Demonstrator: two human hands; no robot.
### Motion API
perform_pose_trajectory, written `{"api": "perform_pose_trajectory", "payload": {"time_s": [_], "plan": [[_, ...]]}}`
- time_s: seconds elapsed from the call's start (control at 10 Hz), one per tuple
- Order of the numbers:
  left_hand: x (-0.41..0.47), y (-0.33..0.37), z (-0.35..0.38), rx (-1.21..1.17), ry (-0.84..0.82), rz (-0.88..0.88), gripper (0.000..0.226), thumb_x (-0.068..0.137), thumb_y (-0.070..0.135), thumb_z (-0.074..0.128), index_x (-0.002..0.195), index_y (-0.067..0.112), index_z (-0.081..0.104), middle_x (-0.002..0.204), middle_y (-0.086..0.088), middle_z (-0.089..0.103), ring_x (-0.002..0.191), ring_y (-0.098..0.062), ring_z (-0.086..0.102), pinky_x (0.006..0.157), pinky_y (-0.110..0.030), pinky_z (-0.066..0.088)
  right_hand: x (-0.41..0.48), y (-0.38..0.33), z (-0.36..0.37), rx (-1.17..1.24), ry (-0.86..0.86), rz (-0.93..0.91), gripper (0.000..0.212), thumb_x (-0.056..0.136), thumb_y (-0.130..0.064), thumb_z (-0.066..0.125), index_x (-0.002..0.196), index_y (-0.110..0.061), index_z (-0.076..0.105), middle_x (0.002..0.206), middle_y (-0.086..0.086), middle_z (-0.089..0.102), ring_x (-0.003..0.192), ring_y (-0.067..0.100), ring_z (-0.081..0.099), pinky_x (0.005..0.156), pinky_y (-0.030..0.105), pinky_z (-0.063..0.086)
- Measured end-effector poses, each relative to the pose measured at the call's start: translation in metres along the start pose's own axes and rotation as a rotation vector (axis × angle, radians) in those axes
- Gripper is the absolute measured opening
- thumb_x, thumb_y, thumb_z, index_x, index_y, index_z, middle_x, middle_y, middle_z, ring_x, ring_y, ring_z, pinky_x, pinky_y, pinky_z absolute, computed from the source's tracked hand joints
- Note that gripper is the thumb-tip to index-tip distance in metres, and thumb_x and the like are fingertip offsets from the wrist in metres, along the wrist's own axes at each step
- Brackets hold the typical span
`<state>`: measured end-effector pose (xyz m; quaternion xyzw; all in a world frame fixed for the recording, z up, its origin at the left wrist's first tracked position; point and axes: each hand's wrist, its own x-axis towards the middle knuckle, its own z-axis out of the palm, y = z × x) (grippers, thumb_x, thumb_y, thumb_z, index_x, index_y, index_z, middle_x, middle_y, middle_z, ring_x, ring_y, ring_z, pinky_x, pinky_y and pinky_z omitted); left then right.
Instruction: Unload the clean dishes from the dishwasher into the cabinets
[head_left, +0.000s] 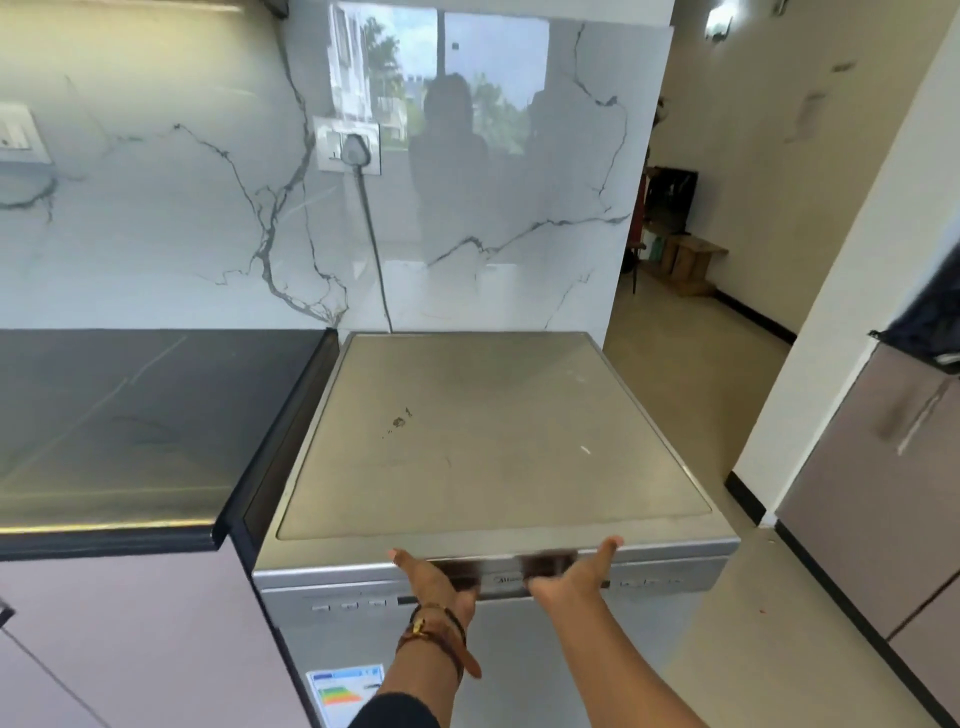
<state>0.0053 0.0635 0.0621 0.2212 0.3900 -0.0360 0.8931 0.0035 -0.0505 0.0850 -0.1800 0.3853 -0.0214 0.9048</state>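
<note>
Marble wall (182, 234) backs 1 dark counter (104, 415) at left. 1 silver dishwasher (493, 441) stands just beside it, against the wall. 2 hands meet its handle (498, 564), palms up. The left hand (436, 579), 1 strap (441, 644) on its wrist, and the right hand (576, 571) each hook their fingers into the handle, thumbs out. 1 cabinet (883, 493) stands far right.

head view looks forward and down, close over the dishwasher (493, 441).
</note>
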Motion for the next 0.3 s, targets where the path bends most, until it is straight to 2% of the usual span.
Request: {"api": "perform_pose_trajectory", "payload": {"time_s": [0.1,0.2,0.3], "plan": [[-0.007,0.009,0.012,0.120,0.021,-0.039,0.081,0.090,0.064,0.029,0.148,0.009,0.020,0.152,-0.016,0.027,0.138,-0.036,0.031,0.114,-0.050,0.028,-0.018,0.000,0.016,-0.090,0.115,-0.062,0.085,0.087,-0.069,0.034,0.151,-0.018,0.012,0.158,0.008,0.016,0.144,0.029,0.020,0.119,0.042,0.013],[-0.012,0.016,0.026,0.332,0.046,-0.050,0.067,0.095,0.050,0.036,0.147,0.009,0.025,0.152,-0.012,0.027,0.138,-0.032,0.031,0.115,-0.046,0.027,-0.019,-0.002,0.031,-0.364,0.146,-0.203,0.063,0.099,-0.042,0.035,0.150,-0.011,0.014,0.156,0.014,0.018,0.142,0.034,0.022,0.118,0.046,0.018],[-0.029,0.032,0.033,0.501,-0.002,-0.013,0.056,0.098,0.030,0.041,0.147,0.008,0.024,0.154,-0.012,0.021,0.140,-0.034,0.025,0.114,-0.049,0.024,-0.030,-0.008,0.049,-0.519,0.145,-0.225,0.066,0.098,-0.043,0.038,0.141,0.005,0.031,0.150,0.021,0.030,0.137,0.037,0.031,0.113,0.047,0.024]]}}
